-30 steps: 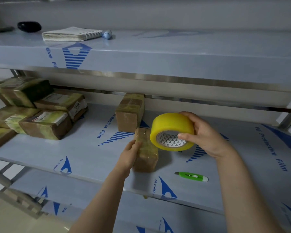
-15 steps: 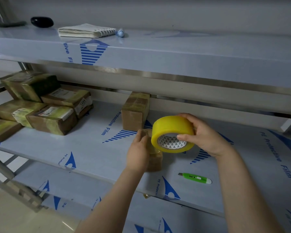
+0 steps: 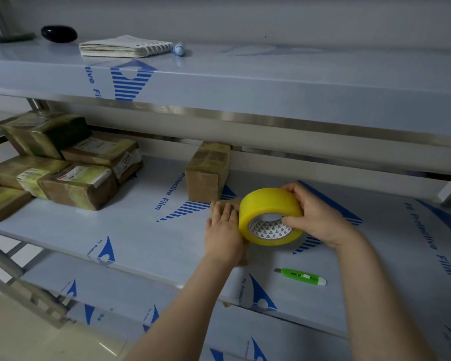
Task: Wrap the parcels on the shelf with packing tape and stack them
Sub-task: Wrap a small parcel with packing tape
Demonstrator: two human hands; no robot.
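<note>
Parcel under flat, straight-fingered left grip, touching tape roll inside clamped right grip.

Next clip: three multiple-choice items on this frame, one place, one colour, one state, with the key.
1. Where does the green box cutter lie? A. top shelf B. middle shelf, near its front edge C. the floor
2. What colour is the tape roll? A. red B. yellow C. black
3. What is the right hand doing? A. hanging idle B. holding the cutter C. gripping the tape roll
Key: B, it lies there beside the right forearm; B, yellow band; C, thumb at the core, fingers over the top.
</note>
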